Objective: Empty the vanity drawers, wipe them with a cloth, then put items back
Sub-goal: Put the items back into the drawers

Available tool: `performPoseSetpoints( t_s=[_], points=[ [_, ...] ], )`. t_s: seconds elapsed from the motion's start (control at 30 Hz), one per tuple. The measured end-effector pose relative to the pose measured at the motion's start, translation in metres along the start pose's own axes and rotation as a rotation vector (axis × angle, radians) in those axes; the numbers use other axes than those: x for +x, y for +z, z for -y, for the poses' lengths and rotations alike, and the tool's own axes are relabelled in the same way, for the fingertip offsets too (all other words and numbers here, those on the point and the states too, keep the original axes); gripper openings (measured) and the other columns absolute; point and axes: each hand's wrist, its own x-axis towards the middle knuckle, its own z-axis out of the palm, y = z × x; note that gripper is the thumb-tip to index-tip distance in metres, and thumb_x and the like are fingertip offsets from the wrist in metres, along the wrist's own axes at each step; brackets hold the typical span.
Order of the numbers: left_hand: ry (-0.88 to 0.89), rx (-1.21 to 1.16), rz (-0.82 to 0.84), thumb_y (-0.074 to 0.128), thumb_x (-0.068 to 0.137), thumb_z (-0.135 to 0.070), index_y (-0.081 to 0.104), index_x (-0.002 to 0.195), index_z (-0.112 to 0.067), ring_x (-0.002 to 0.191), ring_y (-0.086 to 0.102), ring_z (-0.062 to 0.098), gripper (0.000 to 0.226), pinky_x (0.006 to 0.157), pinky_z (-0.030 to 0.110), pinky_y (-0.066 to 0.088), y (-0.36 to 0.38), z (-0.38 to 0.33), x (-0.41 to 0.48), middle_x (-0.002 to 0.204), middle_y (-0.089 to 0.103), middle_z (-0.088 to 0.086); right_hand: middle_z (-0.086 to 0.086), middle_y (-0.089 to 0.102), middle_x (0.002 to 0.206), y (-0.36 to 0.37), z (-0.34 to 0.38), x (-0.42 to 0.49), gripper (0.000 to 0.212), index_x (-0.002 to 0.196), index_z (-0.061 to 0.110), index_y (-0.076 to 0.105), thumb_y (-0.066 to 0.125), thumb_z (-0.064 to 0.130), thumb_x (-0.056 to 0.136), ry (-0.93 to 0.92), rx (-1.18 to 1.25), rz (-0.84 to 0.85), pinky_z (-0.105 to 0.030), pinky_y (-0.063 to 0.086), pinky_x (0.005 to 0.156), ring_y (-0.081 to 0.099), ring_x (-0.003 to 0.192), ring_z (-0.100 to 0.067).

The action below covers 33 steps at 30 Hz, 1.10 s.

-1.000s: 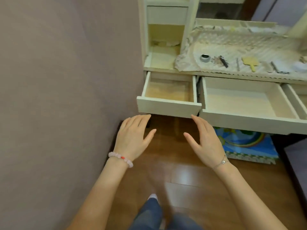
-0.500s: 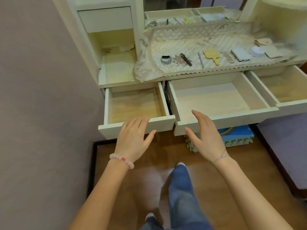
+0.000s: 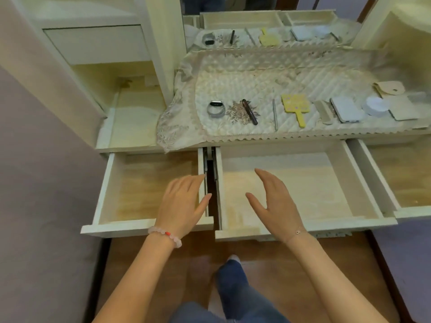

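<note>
Under the vanity top (image 3: 130,122), three white drawers (image 3: 103,190) stand open.

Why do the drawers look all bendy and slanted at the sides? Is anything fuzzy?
Head view: the wide-angle lens makes the left drawer and right drawer splay outward, so straight edges lean. Head view: soft light, no glare; the yellow hand mirror looks fairly sharp, things reflected in the vanity mirror a little fuzzy.
</note>
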Motion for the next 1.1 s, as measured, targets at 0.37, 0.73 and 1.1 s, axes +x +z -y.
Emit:
performPoseSetpoints(
  t_s=[0.37,0.73,1.1],
  points=[
    [-0.009,-0.013,0.035,0.049,0.092,-0.039,0.048,0.132,-0.014,0.118,0.051,0.02,0.047,0.103,0.035,0.034,0.022,-0.004,0.073,0.124,0.058,0.004,-0.004,0.041,0.142,0.006,-0.038,0.07,0.056,0.141,0.013,0.034,0.052,0.034,0.092,0.008,0.036,0.043,-0.026,0.027,0.108,0.036,0.131,-0.019],
    [0.004,-0.096,0.044,0.048,0.094,-0.036,0.048,0.131,-0.011,0.116,0.051,0.023,0.045,0.099,0.033,0.034,0.038,0.028,0.165,0.124,0.058,0.007,-0.004,0.04,0.143,0.013,-0.051,0.151,0.056,0.141,0.011,0.034,0.052,0.031,0.092,0.087,0.039,0.024,-0.024,0.024,0.108,0.034,0.132,-0.018],
    [-0.322,-0.516,0.054,0.051,0.093,-0.028,0.047,0.13,-0.012,0.117,0.049,0.019,0.041,0.095,0.029,0.038,0.068,0.053,0.266,0.129,0.053,0.005,-0.001,0.045,0.138,0.024,-0.081,0.225,0.052,0.137,0.014,0.038,0.054,0.03,0.091,0.129,0.066,-0.023,-0.024,0.027,0.106,0.038,0.129,-0.017]
  ],
)
